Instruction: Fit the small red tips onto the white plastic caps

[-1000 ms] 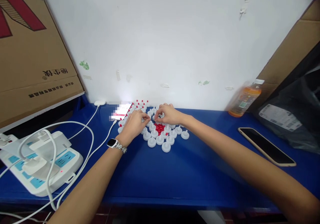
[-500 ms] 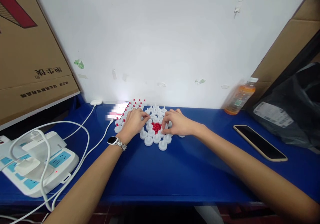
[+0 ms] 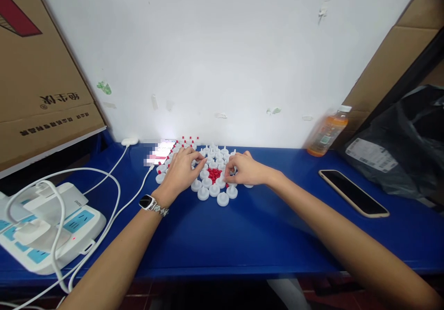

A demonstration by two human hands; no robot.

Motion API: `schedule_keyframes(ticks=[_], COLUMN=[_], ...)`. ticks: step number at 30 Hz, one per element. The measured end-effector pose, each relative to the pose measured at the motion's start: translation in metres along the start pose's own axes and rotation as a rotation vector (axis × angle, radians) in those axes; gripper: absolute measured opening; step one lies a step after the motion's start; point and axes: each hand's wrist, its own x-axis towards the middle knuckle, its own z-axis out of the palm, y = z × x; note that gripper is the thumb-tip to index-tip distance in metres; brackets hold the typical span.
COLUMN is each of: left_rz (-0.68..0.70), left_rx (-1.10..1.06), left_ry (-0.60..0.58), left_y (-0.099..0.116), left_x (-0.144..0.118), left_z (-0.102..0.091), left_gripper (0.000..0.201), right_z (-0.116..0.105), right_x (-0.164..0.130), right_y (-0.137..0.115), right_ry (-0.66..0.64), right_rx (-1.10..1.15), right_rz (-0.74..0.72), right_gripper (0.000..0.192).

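Head view: the left hand (image 3: 180, 171) rests palm down on a cluster of small white caps (image 3: 211, 187) at the back of the blue table (image 3: 243, 236), its fingers curled and pinching at one cap near the thumb tip; whether it truly grips the cap I cannot tell. The right hand (image 3: 244, 170) sits just beside it, fingertips bent down among the caps next to a little heap of red pieces (image 3: 214, 174) in the middle of the cluster. The caps look light, hard and smooth, likely to skid if nudged, so each is best pinched by its rim or raised stem. Farther out lie a watch (image 3: 148, 202), a power strip (image 3: 52, 229), a phone (image 3: 353, 192) and an orange bottle (image 3: 326, 132).
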Motion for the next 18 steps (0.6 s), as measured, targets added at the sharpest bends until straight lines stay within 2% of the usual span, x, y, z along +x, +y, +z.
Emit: schedule_keyframes(ticks=[8,18], left_rz=[0.067,0.057], left_rx=[-0.042,-0.054], left_ry=[-0.015,-0.024], left_y=[0.006,0.006], left_x=[-0.002,-0.003], left_z=[0.001,-0.001], left_gripper=[0.023,0.025], right_z=[-0.001,0.008], right_x=[0.000,0.000], right_y=[-0.003,0.004], right_ry=[-0.051,-0.057], right_rx=[-0.111,-0.039], right_rz=[-0.023,-0.012], right_gripper=[0.012,0.019])
